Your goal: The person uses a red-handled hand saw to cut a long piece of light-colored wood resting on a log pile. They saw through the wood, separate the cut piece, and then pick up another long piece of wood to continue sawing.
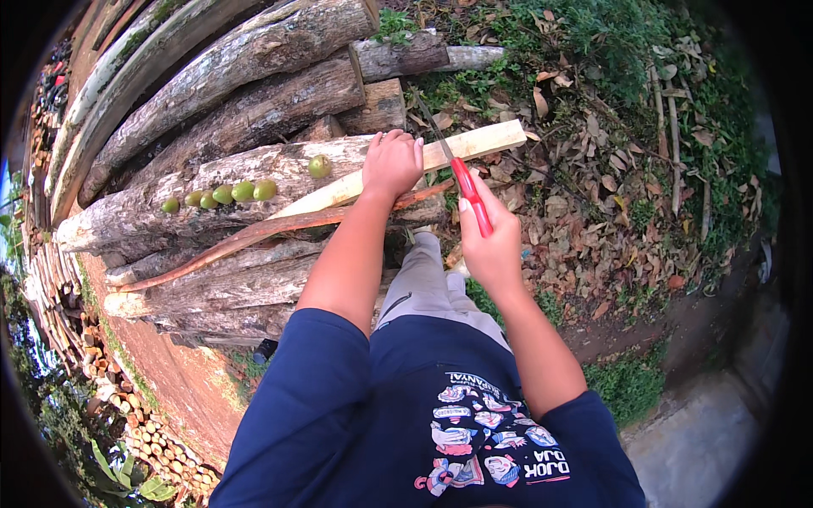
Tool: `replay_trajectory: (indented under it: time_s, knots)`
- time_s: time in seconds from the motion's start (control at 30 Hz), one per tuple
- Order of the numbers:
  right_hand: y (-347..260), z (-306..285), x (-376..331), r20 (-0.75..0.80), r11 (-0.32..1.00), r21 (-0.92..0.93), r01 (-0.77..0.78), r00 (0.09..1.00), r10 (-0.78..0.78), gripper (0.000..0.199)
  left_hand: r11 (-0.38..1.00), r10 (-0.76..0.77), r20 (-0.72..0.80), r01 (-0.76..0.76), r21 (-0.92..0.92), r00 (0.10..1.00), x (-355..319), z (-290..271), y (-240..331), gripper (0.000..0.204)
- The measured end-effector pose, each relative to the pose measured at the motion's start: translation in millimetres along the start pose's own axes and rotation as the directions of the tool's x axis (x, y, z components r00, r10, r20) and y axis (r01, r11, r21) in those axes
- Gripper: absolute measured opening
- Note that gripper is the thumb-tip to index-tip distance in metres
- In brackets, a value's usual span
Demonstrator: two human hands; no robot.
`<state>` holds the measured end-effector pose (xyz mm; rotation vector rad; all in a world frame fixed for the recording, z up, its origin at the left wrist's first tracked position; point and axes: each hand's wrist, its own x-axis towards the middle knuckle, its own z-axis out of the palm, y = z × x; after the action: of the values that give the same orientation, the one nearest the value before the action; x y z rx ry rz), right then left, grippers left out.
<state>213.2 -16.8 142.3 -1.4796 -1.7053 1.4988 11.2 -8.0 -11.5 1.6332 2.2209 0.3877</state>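
Setting: daylight is falling evenly over an outdoor yard.
Ground: dry brown leaves (593, 203) are lying among green weeds (593, 34); bare reddish soil (182, 381) is showing lower left.
Stack: weathered logs (246, 93) are lying piled together.

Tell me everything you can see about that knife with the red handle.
The knife has a slim red handle, plastic by the look of it, and a narrow dark blade, likely metal, running up and to the left. The right hand grips the handle, thumb along its top. The blade slants across the pale split wooden stick lying on the log, close beside the left hand that presses the stick down. Whether the edge has bitten into the wood cannot be told; the tip reaches past the stick toward the leaf litter.
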Motion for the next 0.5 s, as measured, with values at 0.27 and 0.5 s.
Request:
replay_trajectory:
  time_s: [0.27,0.5]
  knots:
    - [-14.6,-13.6,6.2,-0.033,0.999,-0.05,0.019,0.999,-0.021,0.04,1.0,0.0,0.0,0.0,0.014,1.0,-6.2,3.8,5.1,0.042]
    - [13.8,36.8,74.0,-0.079,0.987,-0.094,0.13,0.987,-0.138,0.035,1.0,0.011,-0.03,-0.01,0.008,0.999,-0.2,0.2,7.6,0.042]
